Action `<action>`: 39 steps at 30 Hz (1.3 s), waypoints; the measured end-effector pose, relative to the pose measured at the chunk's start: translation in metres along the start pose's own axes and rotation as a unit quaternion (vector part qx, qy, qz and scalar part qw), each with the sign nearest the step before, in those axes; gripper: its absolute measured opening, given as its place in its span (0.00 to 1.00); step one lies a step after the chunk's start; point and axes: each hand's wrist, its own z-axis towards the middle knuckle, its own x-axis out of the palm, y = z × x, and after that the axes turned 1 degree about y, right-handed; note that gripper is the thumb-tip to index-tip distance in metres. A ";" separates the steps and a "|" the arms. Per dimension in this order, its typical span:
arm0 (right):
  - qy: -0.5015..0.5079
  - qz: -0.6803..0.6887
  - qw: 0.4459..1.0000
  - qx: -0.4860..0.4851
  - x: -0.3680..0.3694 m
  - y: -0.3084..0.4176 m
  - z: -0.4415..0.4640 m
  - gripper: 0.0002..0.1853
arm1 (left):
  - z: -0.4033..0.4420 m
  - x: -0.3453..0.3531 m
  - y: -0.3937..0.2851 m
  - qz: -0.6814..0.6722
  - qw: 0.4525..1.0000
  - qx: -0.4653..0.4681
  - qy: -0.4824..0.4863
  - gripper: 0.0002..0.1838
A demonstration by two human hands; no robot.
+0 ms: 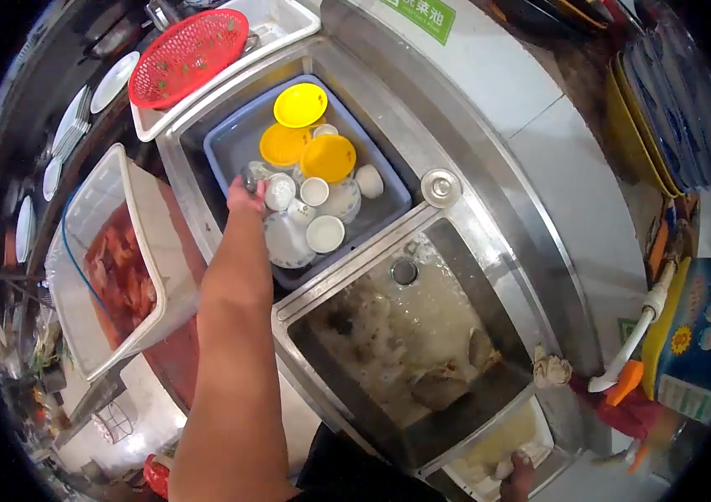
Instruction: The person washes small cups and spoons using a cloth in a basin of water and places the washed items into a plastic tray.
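We note a red perforated plastic colander (pixel 155 90), flecked with green bits, resting on a white rectangular plastic tub (pixel 145 125). A deep white plastic bin (pixel 167 226) contains reddish matter (pixel 121 259). We also log a green rectangular label (pixel 429 18) with white lettering on white tile (pixel 531 151).

Obstacles near left hand (pixel 247 197): white cups (pixel 280 192)

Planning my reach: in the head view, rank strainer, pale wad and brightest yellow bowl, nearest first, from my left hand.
1. Brightest yellow bowl: in the tub, beyond your left hand.
2. Strainer: right, on the steel rim.
3. Pale wad: farther right, by the sink's corner.
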 end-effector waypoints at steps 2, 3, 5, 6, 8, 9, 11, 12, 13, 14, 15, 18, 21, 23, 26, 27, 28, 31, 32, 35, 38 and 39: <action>-0.016 0.062 0.995 0.072 -0.018 -0.038 0.019 0.20 | -0.029 0.006 0.011 -0.006 0.999 0.046 -0.013 0.22; -0.022 0.096 0.989 0.108 -0.030 -0.064 0.032 0.22 | -0.040 0.008 0.013 -0.012 0.995 0.094 -0.026 0.22; -0.033 0.163 0.970 0.179 -0.044 -0.096 0.041 0.28 | -0.037 0.001 0.025 0.032 0.992 0.112 -0.056 0.19; -0.032 0.168 0.969 0.179 -0.045 -0.095 0.035 0.28 | -0.043 -0.003 0.035 0.075 0.990 0.112 -0.033 0.17; 0.019 0.034 0.998 -0.048 -0.037 -0.058 0.008 0.23 | -0.084 -0.007 0.057 0.184 0.973 0.134 0.038 0.13; 0.040 -0.034 0.986 -0.160 -0.032 -0.034 -0.010 0.21 | -0.118 -0.008 0.075 0.250 0.952 0.154 0.087 0.12; 0.072 -0.169 0.912 -0.367 -0.035 -0.020 -0.043 0.17 | -0.209 0.001 0.115 0.303 0.930 0.156 0.140 0.12; 0.125 0.120 0.980 -0.099 -0.039 -0.036 -0.039 0.18 | -0.255 0.001 0.138 0.343 0.906 0.172 0.179 0.13; 0.001 0.452 0.881 0.142 -0.042 -0.053 -0.034 0.20 | -0.297 -0.004 0.161 0.386 0.877 0.178 0.223 0.13; -0.017 0.544 0.825 0.153 -0.054 -0.085 -0.029 0.22 | -0.333 -0.014 0.186 0.409 0.851 0.178 0.277 0.13; 0.009 0.568 0.818 0.095 -0.062 -0.079 -0.043 0.22 | -0.367 -0.024 0.213 0.428 0.822 0.172 0.335 0.13; -0.033 0.643 0.763 0.057 -0.084 -0.086 -0.058 0.22 | -0.466 -0.071 0.292 0.483 0.711 0.104 0.500 0.12; -0.051 0.709 0.701 0.051 -0.117 -0.149 -0.053 0.26 | -0.536 -0.150 0.364 0.555 0.527 -0.021 0.643 0.13; -0.054 0.707 0.705 0.022 -0.135 -0.182 -0.054 0.23 | -0.584 -0.185 0.405 0.628 0.326 -0.105 0.699 0.17; -0.077 0.739 0.665 0.082 -0.155 -0.208 -0.076 0.19 | -0.627 -0.259 0.482 0.708 0.170 -0.108 0.677 0.19; -0.102 0.737 0.658 0.116 -0.159 -0.226 -0.080 0.19 | -0.618 -0.297 0.519 0.689 0.088 -0.046 0.718 0.20; -0.080 0.749 0.647 0.116 -0.164 -0.230 -0.088 0.19 | -0.615 -0.325 0.549 0.660 0.005 0.015 0.751 0.21; -0.113 0.745 0.635 0.171 -0.171 -0.268 -0.108 0.19 | -0.627 -0.374 0.625 0.708 -0.175 0.010 0.684 0.23; -0.120 0.749 0.629 0.172 -0.170 -0.280 -0.118 0.19 | -0.623 -0.393 0.647 0.704 -0.182 0.006 0.686 0.23; -0.142 0.738 0.625 0.209 -0.173 -0.320 -0.140 0.19 | -0.618 -0.436 0.691 0.705 -0.243 0.096 0.659 0.25; -0.159 0.748 0.610 0.207 -0.183 -0.321 -0.153 0.20 | -0.651 -0.441 0.712 0.692 -0.211 0.059 0.688 0.22; -0.162 0.752 0.604 0.211 -0.183 -0.329 -0.155 0.20 | -0.643 -0.464 0.730 0.643 -0.316 0.030 0.697 0.23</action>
